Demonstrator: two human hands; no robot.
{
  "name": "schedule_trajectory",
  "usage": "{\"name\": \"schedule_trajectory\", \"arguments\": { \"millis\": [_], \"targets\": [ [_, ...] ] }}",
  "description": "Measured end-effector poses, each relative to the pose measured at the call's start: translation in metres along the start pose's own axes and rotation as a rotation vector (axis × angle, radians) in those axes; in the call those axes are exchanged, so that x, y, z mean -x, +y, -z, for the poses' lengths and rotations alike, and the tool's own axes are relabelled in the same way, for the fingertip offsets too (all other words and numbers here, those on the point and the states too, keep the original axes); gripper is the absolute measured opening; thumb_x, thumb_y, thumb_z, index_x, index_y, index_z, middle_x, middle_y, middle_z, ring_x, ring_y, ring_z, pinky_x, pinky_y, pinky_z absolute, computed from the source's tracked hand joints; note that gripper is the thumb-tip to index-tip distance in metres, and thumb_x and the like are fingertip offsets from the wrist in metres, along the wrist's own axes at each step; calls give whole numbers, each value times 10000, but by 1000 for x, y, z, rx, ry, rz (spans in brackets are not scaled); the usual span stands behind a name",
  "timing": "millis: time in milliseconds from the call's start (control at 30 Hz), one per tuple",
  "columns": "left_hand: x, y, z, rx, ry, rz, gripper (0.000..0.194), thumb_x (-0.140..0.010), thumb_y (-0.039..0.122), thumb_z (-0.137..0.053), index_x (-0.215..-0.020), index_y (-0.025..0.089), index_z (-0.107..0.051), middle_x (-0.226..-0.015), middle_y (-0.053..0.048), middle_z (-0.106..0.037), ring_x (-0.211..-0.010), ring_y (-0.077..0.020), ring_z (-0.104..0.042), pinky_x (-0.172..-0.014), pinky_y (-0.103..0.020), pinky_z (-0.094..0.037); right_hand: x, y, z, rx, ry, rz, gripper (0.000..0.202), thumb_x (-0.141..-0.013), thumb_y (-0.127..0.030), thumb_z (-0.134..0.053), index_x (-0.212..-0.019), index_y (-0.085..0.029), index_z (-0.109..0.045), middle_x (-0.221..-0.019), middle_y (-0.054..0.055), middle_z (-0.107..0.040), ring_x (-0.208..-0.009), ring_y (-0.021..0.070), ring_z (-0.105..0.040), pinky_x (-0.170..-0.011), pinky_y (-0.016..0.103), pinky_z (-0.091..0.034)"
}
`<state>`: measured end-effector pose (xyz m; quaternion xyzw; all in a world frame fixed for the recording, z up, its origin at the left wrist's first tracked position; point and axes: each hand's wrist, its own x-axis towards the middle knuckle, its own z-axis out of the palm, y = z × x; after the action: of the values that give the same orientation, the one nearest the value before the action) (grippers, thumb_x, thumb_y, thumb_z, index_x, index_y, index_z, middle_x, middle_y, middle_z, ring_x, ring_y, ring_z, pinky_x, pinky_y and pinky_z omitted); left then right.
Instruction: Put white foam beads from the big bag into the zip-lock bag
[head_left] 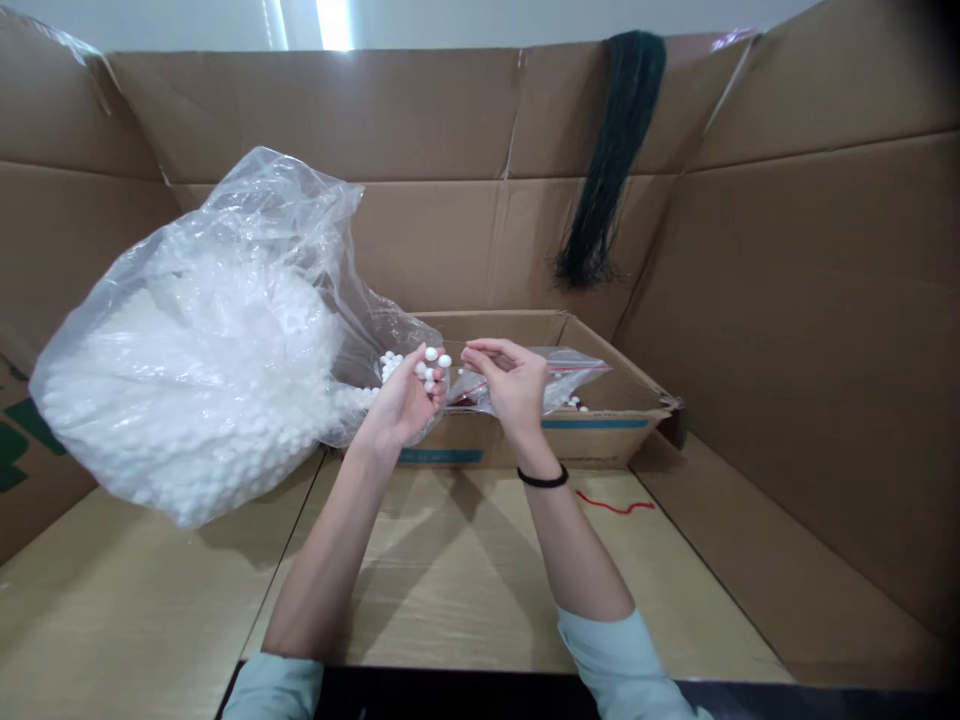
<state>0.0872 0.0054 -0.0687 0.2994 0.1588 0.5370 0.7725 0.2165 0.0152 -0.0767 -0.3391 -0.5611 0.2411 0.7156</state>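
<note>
My left hand point(405, 400) is cupped around several small white balls point(430, 371), with one pinched near the thumb tip. Just to its right, my right hand point(510, 380) has thumb and forefinger pressed together in a pinch. Whatever sits between those fingertips is too thin to make out. A large clear plastic bag point(217, 380) full of white balls leans at the left, its mouth spilling toward my left hand. Behind my right hand lies a clear zip bag point(574, 368) on the open cardboard box point(600, 430).
Tall cardboard walls point(322, 120) surround the tabletop point(465, 570) at the back and sides. A bundle of dark green strands point(615, 160) hangs over the back wall. A short red string point(615, 508) lies right of my right wrist. Small balls point(576, 403) show inside the box.
</note>
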Motion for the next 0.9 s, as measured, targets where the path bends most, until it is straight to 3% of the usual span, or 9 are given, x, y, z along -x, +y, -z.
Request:
{"name": "schedule_trajectory", "arguments": {
  "millis": [233, 467, 900],
  "targets": [
    [-2, -4, -3, -2, 63, -8, 241, -894, 232, -410, -709, 139, -533, -556, 14, -461, -442, -52, -416, -430, -148, -368, 11, 13, -17, -53, 94, 58, 98, -757, -209, -605, -822, -175, -670, -786, 30, -678, -755, 168, -688, -731, 329, -585],
    [-4, -6, -2, 11, 79, -32, 238, -891, 229, -417, -712, 131, -540, -571, 7, -497, -442, -47, -428, -423, -142, -368, 17, 22, -23, 168, 162, 167, 129, -793, -269, -588, -859, -189, -665, -819, 41, -686, -741, 163, -672, -706, 320, -574],
    [-6, -9, -3, -7, 136, -85, 245, -896, 239, -426, -722, 124, -555, -542, 19, -501, -442, -46, -452, -438, -145, -357, 24, 19, -26, 494, 208, 484, 156, -843, -227, -538, -837, -206, -692, -748, 17, -694, -637, 122, -637, -622, 237, -517]
  ]
}}
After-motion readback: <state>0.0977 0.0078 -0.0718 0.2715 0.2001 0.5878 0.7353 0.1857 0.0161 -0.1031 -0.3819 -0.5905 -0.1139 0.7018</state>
